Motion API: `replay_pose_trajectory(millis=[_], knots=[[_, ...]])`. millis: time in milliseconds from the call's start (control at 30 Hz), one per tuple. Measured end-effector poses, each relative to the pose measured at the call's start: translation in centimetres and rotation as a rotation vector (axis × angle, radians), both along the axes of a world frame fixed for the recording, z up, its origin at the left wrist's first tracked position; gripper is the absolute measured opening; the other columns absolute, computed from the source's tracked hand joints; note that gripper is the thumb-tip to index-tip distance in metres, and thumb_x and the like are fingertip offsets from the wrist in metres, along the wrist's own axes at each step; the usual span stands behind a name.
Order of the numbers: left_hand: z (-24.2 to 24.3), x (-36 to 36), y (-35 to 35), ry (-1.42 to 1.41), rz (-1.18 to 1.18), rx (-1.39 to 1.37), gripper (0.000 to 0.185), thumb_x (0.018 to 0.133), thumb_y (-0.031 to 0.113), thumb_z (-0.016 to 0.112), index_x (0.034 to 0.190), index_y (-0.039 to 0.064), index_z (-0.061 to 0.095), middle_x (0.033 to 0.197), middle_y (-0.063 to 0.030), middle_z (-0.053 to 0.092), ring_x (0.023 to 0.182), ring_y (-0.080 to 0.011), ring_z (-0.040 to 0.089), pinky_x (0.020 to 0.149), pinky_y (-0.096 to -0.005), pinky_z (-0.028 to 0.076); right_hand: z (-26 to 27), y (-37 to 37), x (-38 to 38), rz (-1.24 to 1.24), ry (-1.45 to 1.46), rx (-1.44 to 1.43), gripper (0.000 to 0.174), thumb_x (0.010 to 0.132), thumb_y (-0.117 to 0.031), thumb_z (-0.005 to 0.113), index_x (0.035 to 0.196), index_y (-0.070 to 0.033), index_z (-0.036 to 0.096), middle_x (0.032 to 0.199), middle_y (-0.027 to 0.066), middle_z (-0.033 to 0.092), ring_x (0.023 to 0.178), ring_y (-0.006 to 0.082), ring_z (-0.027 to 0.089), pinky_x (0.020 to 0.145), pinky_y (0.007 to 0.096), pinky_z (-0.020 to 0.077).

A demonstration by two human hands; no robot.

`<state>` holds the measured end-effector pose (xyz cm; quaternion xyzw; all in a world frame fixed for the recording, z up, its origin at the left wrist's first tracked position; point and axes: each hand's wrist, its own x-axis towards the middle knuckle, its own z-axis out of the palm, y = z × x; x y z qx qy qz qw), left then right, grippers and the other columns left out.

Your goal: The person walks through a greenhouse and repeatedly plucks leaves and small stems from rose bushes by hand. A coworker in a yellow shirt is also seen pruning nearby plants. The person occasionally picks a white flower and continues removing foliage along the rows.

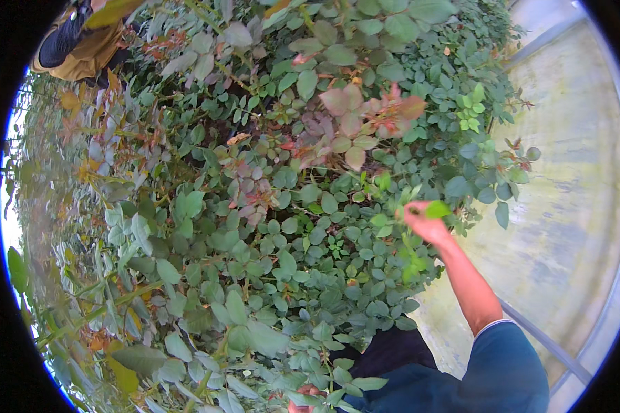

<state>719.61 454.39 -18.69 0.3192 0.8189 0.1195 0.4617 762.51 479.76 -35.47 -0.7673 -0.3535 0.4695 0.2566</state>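
My right hand (424, 223) is closed around bright green leafy stems (409, 258), a little blurred, at the right side of the rose bushes (284, 258). Leaves of this bunch stick out above and below my fist. Low in the picture, my left hand (306, 396) shows only in part among rose leaves. Foliage covers most of its fingers, so whether it holds anything is hidden. Between and beyond my hands grow dense green leaves, with reddish young shoots (351, 124) nearer the top.
A pale, stained greenhouse wall panel (558, 206) with grey frame bars (547, 340) runs along the right. At the upper left is another person (80, 46) in dark and tan clothing. Thorny-looking stems (103, 310) reach close on the left.
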Motion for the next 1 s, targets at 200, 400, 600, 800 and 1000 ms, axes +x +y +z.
replay_pose_trajectory(millis=[200, 400, 600, 800, 1000], knots=[[0.7, 0.3, 2.3, -0.075, 0.083, 0.116, 0.043, 0.085, 0.01, 0.072, 0.122, -0.004, 0.057, 0.108, -0.0149, 0.066, 0.095, -0.0222, 0.061, 0.082, -0.0343, 0.05, 0.0, -4.6, 0.2, -0.068, 0.325, 0.123, 0.022, 0.086, -0.02, 0.068, 0.096, -0.001, 0.071, 0.084, 0.0065, 0.071, 0.077, 0.0112, 0.063, 0.071, 0.0296, 0.052], [1.0, -0.3, 2.6, -0.156, 0.12, 0.257, 0.038, 0.087, 0.007, 0.068, 0.122, -0.004, 0.056, 0.106, -0.0125, 0.066, 0.091, -0.0192, 0.061, 0.08, -0.0323, 0.05, -3.1, -8.8, 1.3, 0.039, 0.22, 0.091, 0.016, 0.081, -0.014, 0.072, 0.091, -0.002, 0.071, 0.08, 0.005, 0.071, 0.074, 0.0091, 0.063, 0.069, 0.0278, 0.0523], [3.7, 2.2, 6.3, -0.114, -0.003, 0.372, 0.03, 0.093, 0.005, 0.065, 0.121, -0.003, 0.057, 0.091, -0.0056, 0.064, 0.078, -0.0116, 0.055, 0.069, -0.0264, 0.047, -0.2, -11.1, -0.1, 0.08, -0.096, 0.139, 0.016, 0.081, -0.016, 0.075, 0.092, -0.005, 0.07, 0.08, 0.0143, 0.071, 0.074, 0.0213, 0.069, 0.071, 0.0355, 0.0535], [5.4, 2.0, 7.6, -0.088, -0.149, 0.426, 0.027, 0.093, 0.007, 0.064, 0.118, -0.002, 0.058, 0.087, -0.0049, 0.064, 0.076, -0.0111, 0.054, 0.068, -0.026, 0.046, 0.8, -15.6, 0.0, 0.055, -0.29, 0.098, 0.023, 0.084, -0.018, 0.069, 0.105, -0.008, 0.068, 0.09, 0.021, 0.068, 0.086, 0.0398, 0.066, 0.076, 0.0467, 0.0514], [7.2, 2.7, 7.8, -0.148, -0.299, 0.503, 0.029, 0.096, 0.01, 0.059, 0.123, -0.002, 0.055, 0.1, -0.0068, 0.064, 0.086, -0.0134, 0.057, 0.075, -0.0264, 0.048, 1.0, -21.1, 1.2, -0.001, -0.344, -0.181, 0.046, 0.087, -0.026, 0.068, 0.128, -0.007, 0.058, 0.12, 0.0217, 0.063, 0.113, 0.0387, 0.059, 0.095, 0.0457, 0.0485]])
